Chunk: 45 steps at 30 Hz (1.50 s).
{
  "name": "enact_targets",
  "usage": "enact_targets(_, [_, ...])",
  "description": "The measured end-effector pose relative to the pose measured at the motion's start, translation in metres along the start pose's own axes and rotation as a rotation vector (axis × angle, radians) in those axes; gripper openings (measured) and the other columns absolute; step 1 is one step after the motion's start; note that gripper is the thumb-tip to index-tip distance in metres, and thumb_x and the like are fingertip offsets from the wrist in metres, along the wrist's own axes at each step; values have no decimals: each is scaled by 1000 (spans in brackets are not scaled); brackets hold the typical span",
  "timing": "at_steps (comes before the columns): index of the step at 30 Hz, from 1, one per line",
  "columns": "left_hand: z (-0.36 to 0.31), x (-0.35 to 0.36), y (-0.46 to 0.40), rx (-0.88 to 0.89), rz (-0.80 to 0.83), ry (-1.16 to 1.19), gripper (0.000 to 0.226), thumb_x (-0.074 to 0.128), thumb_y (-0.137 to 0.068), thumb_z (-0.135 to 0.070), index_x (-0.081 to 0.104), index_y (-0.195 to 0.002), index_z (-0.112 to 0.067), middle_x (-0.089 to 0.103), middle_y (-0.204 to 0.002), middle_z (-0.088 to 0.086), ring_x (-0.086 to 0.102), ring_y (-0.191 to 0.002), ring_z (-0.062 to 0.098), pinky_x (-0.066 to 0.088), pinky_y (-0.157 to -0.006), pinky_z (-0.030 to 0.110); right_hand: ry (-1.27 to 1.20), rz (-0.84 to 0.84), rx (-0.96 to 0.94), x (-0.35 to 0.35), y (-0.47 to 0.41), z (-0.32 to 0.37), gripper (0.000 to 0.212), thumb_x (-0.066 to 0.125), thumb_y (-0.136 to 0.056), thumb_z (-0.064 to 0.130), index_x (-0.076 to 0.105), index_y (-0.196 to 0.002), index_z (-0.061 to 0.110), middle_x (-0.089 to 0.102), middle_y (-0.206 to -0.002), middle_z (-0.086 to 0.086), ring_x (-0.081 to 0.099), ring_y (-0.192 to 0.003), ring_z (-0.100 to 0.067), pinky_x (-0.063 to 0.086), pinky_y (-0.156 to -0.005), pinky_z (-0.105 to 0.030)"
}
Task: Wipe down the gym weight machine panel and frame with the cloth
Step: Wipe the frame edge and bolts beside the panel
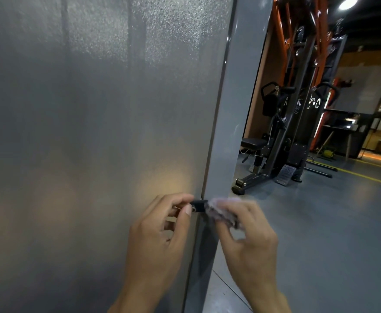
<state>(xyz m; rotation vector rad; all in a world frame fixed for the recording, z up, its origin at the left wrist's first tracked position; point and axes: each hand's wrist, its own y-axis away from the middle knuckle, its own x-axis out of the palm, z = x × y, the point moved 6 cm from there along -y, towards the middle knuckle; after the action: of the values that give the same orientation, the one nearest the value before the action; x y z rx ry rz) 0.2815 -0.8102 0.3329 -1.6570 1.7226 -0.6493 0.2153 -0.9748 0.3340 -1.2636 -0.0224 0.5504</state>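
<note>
We reach both forearms up from the bottom of the view toward the edge of the gym machine; our left hand (162, 227) sits against the frosted grey panel (94, 132), its thumb and forefinger pinching a small black clip (199, 206) that sticks out where the panel meets the grey frame (230, 132), while the other fingers (173, 224) curl loosely beneath; our right hand (246, 233) comes in from the right, wrist bent, back of the hand toward us, its fingers bunched around a pale, crumpled cloth (221, 213); the cloth is blurred, pressed against the frame just to the right of the clip and touching it; both hands are near each other, almost meeting at the clip, low on the machine. The panel fills the left of the view and shows a warm glow above our left hand; the frame runs upright beside it. Beyond, to the right, another black and orange machine (298, 109) stands on the grey floor (332, 222), which carries a yellow line (365, 177); a ceiling lamp (347, 3) shines at the top.
</note>
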Motion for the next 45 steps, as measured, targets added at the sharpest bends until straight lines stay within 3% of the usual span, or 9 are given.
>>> enact_targets(4, [-3, 2, -1, 40, -11, 4, 21, 65, -96, -17, 72, -104, -35, 68, -97, -18, 71, -86, 7, 57, -70, 21, -52, -92, -50, -6, -48, 20, 33, 79, -82, 1, 74, -109, 19, 64, -102, 6, 60, -91, -3, 51, -72, -19])
enact_targets(10, [-3, 1, -3, 57, 2, -14, 17, 65, -97, -20, 74, -104, -32, 68, -98, -18, 71, -86, 4, 53, -72, 14, -35, 43, -10, 6, 6, 3, 40, 86, -74, -5, 74, -105, 17, 65, -106, 11, 60, -99, 7, 44, -79, -3])
enact_targets(15, [-4, 3, -3, 75, -27, 3, 20, 66, -97, -19, 72, -103, -36, 68, -97, -17, 72, -83, 7, 55, -71, 17, -11, 11, -124, -5, -49, 19, 33, 81, -81, 2, 74, -110, 15, 60, -100, 10, 56, -87, 5, 47, -69, -11])
enact_targets(18, [-5, 3, -4, 85, -37, -5, 22, 64, -94, -19, 70, -104, -38, 68, -97, -17, 71, -82, 7, 55, -70, 17, -3, -30, -169, -7, -59, 24, 32, 79, -82, 3, 74, -112, 14, 61, -104, 9, 55, -91, 5, 49, -73, -13])
enact_targets(23, [-5, 2, -5, 106, -14, -40, 25, 68, -96, -9, 74, -104, -31, 69, -100, -17, 72, -85, 6, 56, -72, 20, 17, 78, -190, 1, -16, 10, 41, 79, -76, -7, 74, -112, 12, 64, -111, 6, 61, -97, -1, 51, -80, -13])
enact_targets(26, [-9, 2, -6, 132, -18, -49, 26, 69, -95, -6, 74, -103, -30, 69, -99, -17, 72, -84, 5, 56, -71, 20, 29, 98, -238, -3, -34, 16, 37, 76, -79, -2, 74, -113, 14, 63, -108, 7, 60, -91, -2, 53, -75, -18])
enact_targets(33, [-12, 5, -7, 184, -16, -78, 26, 72, -92, -5, 73, -104, -28, 65, -97, -18, 69, -82, 3, 56, -70, 20, 51, -9, -269, -13, -74, 28, 34, 73, -84, 2, 72, -116, 13, 61, -104, 3, 54, -90, -1, 45, -76, -10])
enact_targets(40, [-9, 5, -9, 211, 14, -101, 37, 74, -87, 3, 73, -107, -28, 65, -100, -19, 68, -83, 2, 57, -70, 24, 33, 143, -230, -2, -36, 13, 42, 71, -86, -2, 68, -119, 24, 61, -109, 10, 62, -93, -8, 54, -75, -27])
enact_targets(45, [-7, 7, -7, 183, 6, -86, 39, 74, -86, 5, 74, -104, -29, 66, -100, -19, 68, -83, 3, 55, -71, 19, 42, -26, -236, -17, -95, 34, 32, 70, -91, 1, 70, -119, 18, 56, -103, 10, 52, -86, 1, 42, -74, -10])
